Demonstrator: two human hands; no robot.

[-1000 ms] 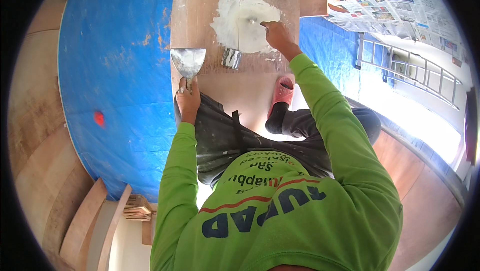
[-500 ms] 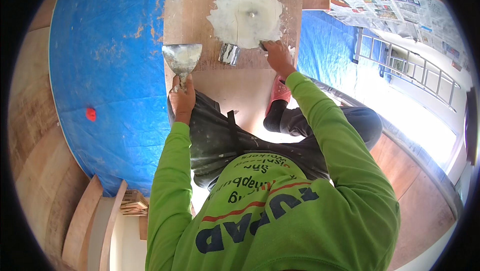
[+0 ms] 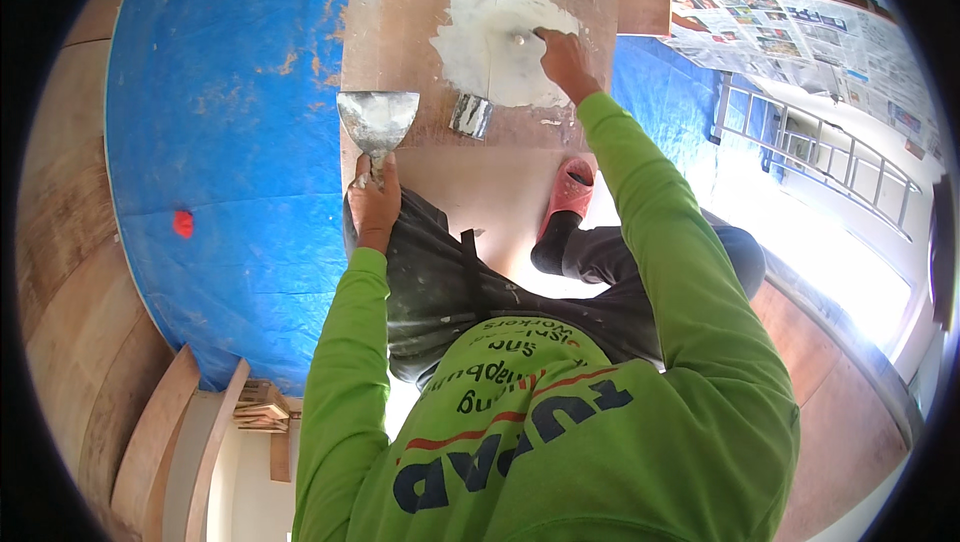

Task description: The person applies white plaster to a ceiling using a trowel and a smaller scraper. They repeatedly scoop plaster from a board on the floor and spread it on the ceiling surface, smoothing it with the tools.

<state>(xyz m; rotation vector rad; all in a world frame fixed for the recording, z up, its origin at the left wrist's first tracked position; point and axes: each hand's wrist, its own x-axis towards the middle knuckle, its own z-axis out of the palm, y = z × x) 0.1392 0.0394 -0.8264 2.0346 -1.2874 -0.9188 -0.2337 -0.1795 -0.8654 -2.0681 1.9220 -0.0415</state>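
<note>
My left hand (image 3: 374,210) grips the handle of a wide putty knife (image 3: 378,120), its broad blade smeared with pale filler and pointing away from me. My right hand (image 3: 568,62) is closed on a small dark tool (image 3: 540,33) whose kind is mostly hidden by the fingers. It works at the right side of a spread patch of white putty (image 3: 480,54), beside a small lump of putty. Under the patch is a brown wooden board (image 3: 390,42). A small metal can (image 3: 470,117), streaked with white, lies on the board between my hands, just below the patch.
Blue sheeting (image 3: 230,142) covers the area at left, with a red scrap (image 3: 183,224) on it. A metal ladder (image 3: 815,142) lies at right near newspaper covering (image 3: 790,27). My foot in a pink slipper (image 3: 570,187) is below the board.
My right hand has moved up, away from me, from the patch's lower right edge to the lump near its middle right. My left hand still holds the putty knife in much the same place.
</note>
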